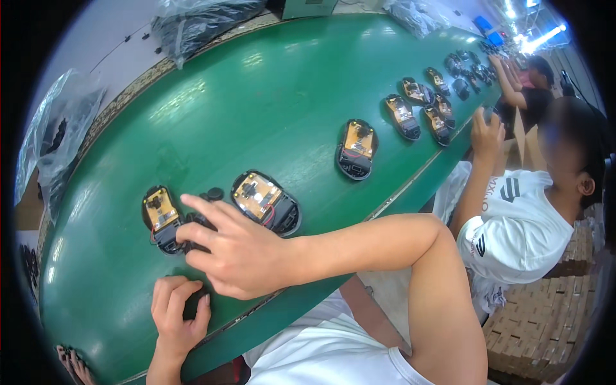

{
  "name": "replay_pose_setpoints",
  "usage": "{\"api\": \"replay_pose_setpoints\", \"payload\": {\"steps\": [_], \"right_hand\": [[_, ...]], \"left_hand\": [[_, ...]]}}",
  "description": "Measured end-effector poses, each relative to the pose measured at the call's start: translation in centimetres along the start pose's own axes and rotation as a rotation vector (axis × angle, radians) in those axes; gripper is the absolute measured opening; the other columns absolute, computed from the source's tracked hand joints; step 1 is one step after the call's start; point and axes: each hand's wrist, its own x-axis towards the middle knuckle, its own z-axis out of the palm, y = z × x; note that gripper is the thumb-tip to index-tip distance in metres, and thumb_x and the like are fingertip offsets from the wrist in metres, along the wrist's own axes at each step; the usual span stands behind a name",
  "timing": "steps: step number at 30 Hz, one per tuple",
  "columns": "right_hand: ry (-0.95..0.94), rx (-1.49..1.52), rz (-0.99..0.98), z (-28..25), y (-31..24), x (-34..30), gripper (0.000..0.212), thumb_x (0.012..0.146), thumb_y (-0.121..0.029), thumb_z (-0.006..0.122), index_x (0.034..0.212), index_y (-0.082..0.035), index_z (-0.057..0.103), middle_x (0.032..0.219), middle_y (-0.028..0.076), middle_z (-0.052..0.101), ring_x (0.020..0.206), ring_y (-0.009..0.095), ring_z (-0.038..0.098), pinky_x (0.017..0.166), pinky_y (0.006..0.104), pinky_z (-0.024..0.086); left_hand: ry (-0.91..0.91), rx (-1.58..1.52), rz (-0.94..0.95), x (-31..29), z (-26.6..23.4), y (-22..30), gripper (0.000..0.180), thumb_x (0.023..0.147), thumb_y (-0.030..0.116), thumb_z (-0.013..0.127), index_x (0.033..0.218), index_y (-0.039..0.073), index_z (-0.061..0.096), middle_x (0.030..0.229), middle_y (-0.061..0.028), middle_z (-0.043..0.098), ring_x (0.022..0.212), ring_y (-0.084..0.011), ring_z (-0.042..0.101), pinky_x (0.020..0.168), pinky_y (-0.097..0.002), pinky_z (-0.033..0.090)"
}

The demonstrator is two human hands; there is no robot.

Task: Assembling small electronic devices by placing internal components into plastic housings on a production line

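My right hand (240,250) reaches across the table, fingers spread and index stretched out, over a cluster of small black round parts (215,194). Its thumb is hidden. Left of the fingers lies an opened computer mouse (160,215), its tan circuit board and red wire bare. Another opened mouse (256,192), larger, lies just beyond the hand's right side. My left hand (176,314) rests near the table's front edge, fingers curled toward the thumb around a small dark thing that I cannot make out.
The green table (269,83) carries another opened mouse (357,151) and several more toward the far right. A person in a white shirt (513,224) sits at my right, another beyond. Another person's hand (76,364) shows at lower left. Plastic bags (199,25) lie past the far edge; stacked cartons (545,327) stand at right.
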Motion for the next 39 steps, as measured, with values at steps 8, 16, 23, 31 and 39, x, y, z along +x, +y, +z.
{"api": "replay_pose_setpoints", "payload": {"steps": [8, 16, 23, 31, 39], "right_hand": [[-0.086, 0.0, 0.009, -1.5, -0.7, 1.1, 0.031, 0.076, -0.018, 0.076, 0.102, -0.005, 0.066, 0.124, 0.019, 0.057, 0.127, 0.053, 0.049, 0.112, 0.0619, 0.04], [-0.083, -0.119, 0.02, -3.3, -2.2, 1.5, 0.032, 0.071, -0.011, 0.081, 0.102, -0.007, 0.071, 0.13, 0.016, 0.058, 0.131, 0.054, 0.047, 0.104, 0.0584, 0.045], [-0.017, 0.0, 0.067, -2.4, -2.0, 1.4, 0.035, 0.071, -0.008, 0.082, 0.103, -0.005, 0.07, 0.13, 0.016, 0.061, 0.123, 0.045, 0.059, 0.102, 0.0527, 0.05], [-0.074, -0.063, 0.002, -2.8, -2.1, 1.3, 0.034, 0.069, -0.007, 0.082, 0.102, -0.006, 0.071, 0.127, 0.015, 0.062, 0.127, 0.047, 0.056, 0.102, 0.053, 0.049], [0.061, -0.129, -0.014, -2.3, -2.3, 1.7, 0.032, 0.068, -0.015, 0.087, 0.094, -0.008, 0.07, 0.105, 0.008, 0.068, 0.101, 0.03, 0.066, 0.079, 0.0397, 0.049]], "left_hand": [[0.043, -0.229, -0.159, 0.6, -0.6, -0.1, 0.025, 0.076, -0.002, 0.079, 0.098, 0.001, 0.068, 0.094, -0.0135, 0.066, 0.081, -0.0263, 0.064, 0.07, -0.0343, 0.053], [0.187, -0.887, -0.487, 1.0, -0.4, 1.0, 0.019, 0.091, -0.006, 0.07, 0.109, -0.004, 0.064, 0.111, -0.0096, 0.059, 0.092, -0.0125, 0.06, 0.084, -0.028, 0.051], [0.242, -0.813, -0.404, 1.1, 0.5, 1.1, 0.02, 0.091, -0.007, 0.07, 0.11, -0.006, 0.063, 0.113, -0.0114, 0.059, 0.101, -0.0157, 0.065, 0.091, -0.0302, 0.056], [0.277, -0.693, -0.353, 0.8, 0.7, 1.0, 0.019, 0.09, -0.009, 0.068, 0.108, -0.005, 0.062, 0.112, -0.012, 0.057, 0.104, -0.0182, 0.064, 0.093, -0.0306, 0.056], [0.257, -0.658, -0.274, 0.9, 1.1, 1.3, 0.019, 0.092, -0.007, 0.069, 0.107, -0.002, 0.058, 0.114, -0.0117, 0.057, 0.104, -0.0157, 0.061, 0.09, -0.0302, 0.053]]}}
